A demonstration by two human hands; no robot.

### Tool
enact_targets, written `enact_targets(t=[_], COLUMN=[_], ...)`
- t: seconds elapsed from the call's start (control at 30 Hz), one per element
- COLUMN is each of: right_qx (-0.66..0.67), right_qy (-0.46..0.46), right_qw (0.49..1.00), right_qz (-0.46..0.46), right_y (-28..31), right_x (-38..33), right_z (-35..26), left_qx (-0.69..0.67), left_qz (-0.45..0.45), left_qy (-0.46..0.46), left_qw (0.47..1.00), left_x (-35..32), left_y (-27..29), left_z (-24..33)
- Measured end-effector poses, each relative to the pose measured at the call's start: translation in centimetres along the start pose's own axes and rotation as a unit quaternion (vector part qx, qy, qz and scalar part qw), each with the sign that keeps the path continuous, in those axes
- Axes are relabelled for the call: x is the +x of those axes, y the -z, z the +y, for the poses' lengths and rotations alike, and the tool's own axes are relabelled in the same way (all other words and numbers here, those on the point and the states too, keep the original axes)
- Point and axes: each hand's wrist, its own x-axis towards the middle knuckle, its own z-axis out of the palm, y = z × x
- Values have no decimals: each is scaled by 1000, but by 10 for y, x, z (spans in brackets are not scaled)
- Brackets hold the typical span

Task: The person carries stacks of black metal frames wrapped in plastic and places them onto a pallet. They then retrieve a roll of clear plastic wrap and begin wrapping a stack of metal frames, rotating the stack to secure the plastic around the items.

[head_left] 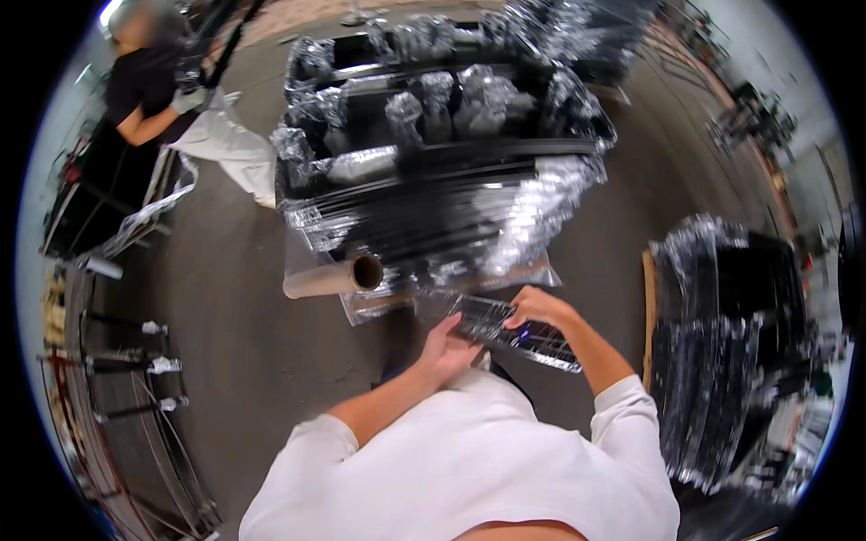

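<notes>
Best kept level and snug against the body while wrapping, the long dark plastic-wrapped bundle (512, 331) sits just in front of the chest, below the cardboard film roll (332, 277), left hand (448, 347) cupped under its near end, right hand (539, 308) clamped over its top, elbows bent.

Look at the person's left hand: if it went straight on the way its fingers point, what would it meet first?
The left hand points up and slightly right and already touches the plastic-wrapped black piece that the right hand also holds. Beyond that, probably the wrapped stack, though depth is unclear.
</notes>
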Motion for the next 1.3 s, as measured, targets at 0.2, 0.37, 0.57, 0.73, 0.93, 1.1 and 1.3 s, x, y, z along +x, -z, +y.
enact_targets(t=[0.2, 0.37, 0.57, 0.73, 0.93, 1.1, 1.3], right_qx=[-116, -183, -132, -158, -145, -186, -188], right_qy=[123, 214, 118, 127, 188, 301, 138], right_qw=[979, 949, 970, 970, 971, 923, 912], right_qz=[-110, -142, -165, -134, -12, 150, 336], right_y=[21, 21, 23, 13, 14, 10, 6], right_x=[64, 129, 164, 197, 183, 149, 137], right_z=[15, 4, -27, -30, -33, -4, 21], left_qx=[-62, -58, -85, -77, -73, -61, -48], left_qz=[-46, -83, -76, -34, 1, 46, 48], left_qy=[-119, -208, -241, -263, -281, -363, -391], left_qw=[990, 973, 964, 961, 957, 929, 918], left_x=[20, 30, 58, 67, 83, 79, 64], left_y=[8, 0, 21, 9, 8, 17, 27], left_z=[-23, -11, 34, 70, 96, 94, 99])
